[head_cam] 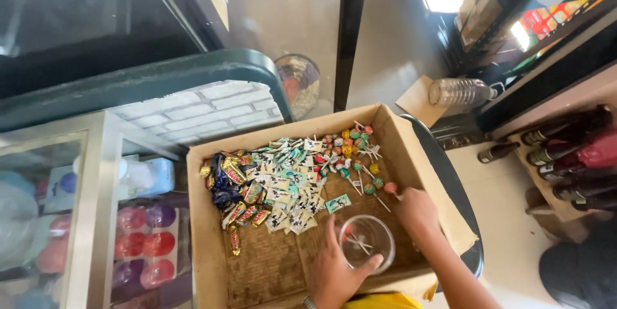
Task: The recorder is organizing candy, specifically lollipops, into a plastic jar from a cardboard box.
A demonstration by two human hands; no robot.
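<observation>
My left hand (pixel 335 269) grips a clear plastic cup (pixel 367 239) that rests inside a shallow cardboard box (pixel 204 232); a few lollipop sticks lie in the cup. My right hand (pixel 418 214) is closed around a pink lollipop (pixel 390 188) just right of the cup. Inside the box lie several lollipops (pixel 350 148) at the far right, small white and green candy packets (pixel 286 190) in the middle, and gold and dark wrapped chocolates (pixel 234 193) at the left.
A glass display case (pixel 83 219) with coloured containers stands at the left. Dark bottles (pixel 572 155) lie in a rack at the right. A clear plastic bottle (pixel 459 92) lies behind the box. A dark round stool edge (pixel 450 187) shows under the box.
</observation>
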